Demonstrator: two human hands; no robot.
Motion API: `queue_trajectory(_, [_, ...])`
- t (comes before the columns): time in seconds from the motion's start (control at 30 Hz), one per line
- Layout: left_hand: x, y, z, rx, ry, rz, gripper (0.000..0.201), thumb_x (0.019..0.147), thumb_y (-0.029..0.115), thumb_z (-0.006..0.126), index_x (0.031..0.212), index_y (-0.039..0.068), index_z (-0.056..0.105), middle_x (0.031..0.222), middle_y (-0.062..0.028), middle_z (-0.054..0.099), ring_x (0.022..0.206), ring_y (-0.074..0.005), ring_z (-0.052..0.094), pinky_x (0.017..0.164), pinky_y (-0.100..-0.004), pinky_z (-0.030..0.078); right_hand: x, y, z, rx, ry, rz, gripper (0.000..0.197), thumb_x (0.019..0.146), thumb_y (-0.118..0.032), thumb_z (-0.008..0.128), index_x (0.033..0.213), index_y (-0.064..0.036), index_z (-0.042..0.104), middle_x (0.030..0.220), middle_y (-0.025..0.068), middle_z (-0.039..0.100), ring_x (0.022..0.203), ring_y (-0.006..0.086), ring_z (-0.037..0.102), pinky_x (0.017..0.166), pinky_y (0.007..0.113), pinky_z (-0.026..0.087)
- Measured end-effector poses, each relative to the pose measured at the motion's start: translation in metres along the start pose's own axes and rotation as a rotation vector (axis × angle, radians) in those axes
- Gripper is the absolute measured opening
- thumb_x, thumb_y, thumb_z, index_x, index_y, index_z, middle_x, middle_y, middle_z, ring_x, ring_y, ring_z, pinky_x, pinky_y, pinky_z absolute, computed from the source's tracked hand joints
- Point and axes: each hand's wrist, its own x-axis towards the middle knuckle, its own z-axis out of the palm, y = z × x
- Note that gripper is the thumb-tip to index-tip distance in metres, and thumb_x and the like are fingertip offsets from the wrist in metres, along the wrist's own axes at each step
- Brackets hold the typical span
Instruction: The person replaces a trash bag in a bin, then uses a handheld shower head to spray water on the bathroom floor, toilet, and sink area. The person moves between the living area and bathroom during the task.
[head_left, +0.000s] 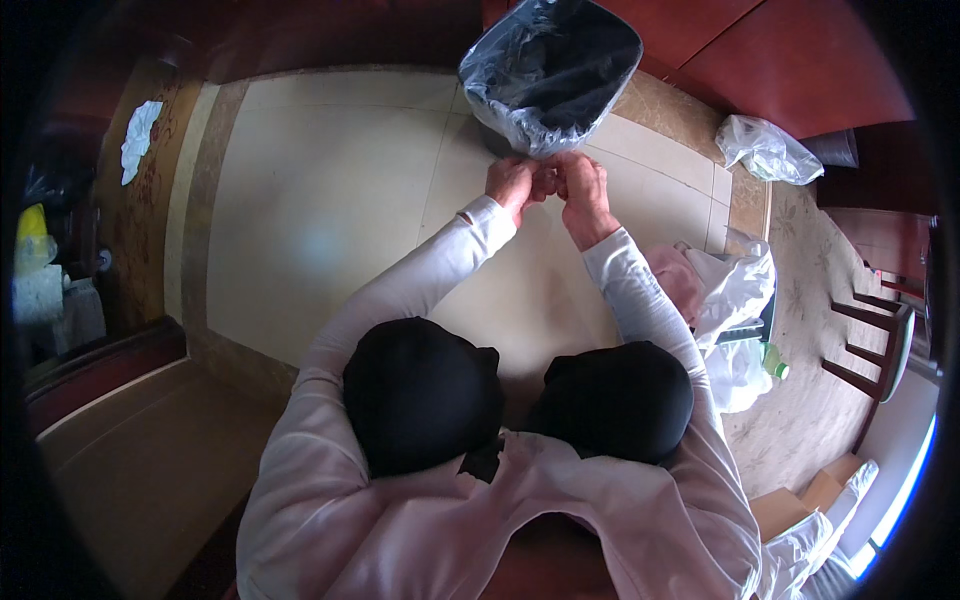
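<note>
A dark trash can (490, 140) stands on the tiled floor ahead of me, lined with a clear plastic bag (545, 125) whose edge folds over the rim. Both my arms reach out to its near side. My left hand (513, 185) and my right hand (582, 187) meet just below the rim, fingers closed together at the near edge of the bag. The fingertips are bunched close, so what they pinch is mostly hidden; it looks like the bag's edge. My knees, in black, are bent beneath my arms.
Dark red cabinets (800, 60) stand behind the can. A clear plastic bag of things (768, 150) lies at the far right. White bags (740, 290) and a pink cloth (677, 280) sit by my right arm. A chair (890, 345) and cardboard boxes (780, 513) are farther right.
</note>
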Motion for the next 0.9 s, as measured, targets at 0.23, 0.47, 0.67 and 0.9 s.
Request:
queue_trajectory(0.23, [-0.018,0.004,0.003,-0.31,-0.04,-0.022,0.018,0.079,0.018,0.048,0.088,0.002,0.053,0.084,-0.0058,0.056,0.08,-0.0155,0.051,0.075,-0.0259,0.039,-0.01,-0.001,0.002,-0.092,0.088,-0.016,0.006,0.062,-0.007,0.052,0.06,-0.0003,0.053,0.052,0.0024,0.046,0.044,0.0083,0.033,0.041,0.023,0.025])
queue_trajectory(0.47, [-0.024,-0.013,-0.006,-0.588,-0.268,-0.015,0.015,0.081,0.016,0.051,0.096,0.014,0.051,0.094,-0.0007,0.052,0.089,-0.0141,0.046,0.079,-0.0295,0.035,-0.011,0.004,-0.001,0.007,0.011,0.036,0.01,0.063,-0.007,0.051,0.066,0.0016,0.055,0.059,0.0056,0.05,0.054,0.0116,0.041,0.05,0.025,0.032])
queue_trajectory(0.67, [-0.019,-0.021,-0.013,-0.508,-0.318,0.085,0.019,0.079,0.014,0.054,0.096,0.017,0.048,0.094,0.0021,0.051,0.09,-0.0134,0.045,0.076,-0.0304,0.036,-0.008,0.011,-0.006,0.019,-0.047,0.023,0.012,0.066,-0.008,0.051,0.069,0.002,0.057,0.064,0.0048,0.052,0.057,0.0119,0.044,0.052,0.024,0.036])
queue_trajectory(0.9, [-0.018,0.003,-0.044,0.254,0.172,0.083,0.037,0.069,0.017,0.065,0.096,0.011,0.041,0.092,-0.002,0.049,0.085,-0.0125,0.047,0.071,-0.0295,0.036,-0.008,0.007,-0.049,-0.272,-0.308,0.108,0.013,0.07,-0.019,0.059,0.071,-0.0054,0.057,0.059,-0.0018,0.044,0.054,0.0074,0.037,0.051,0.02,0.03])
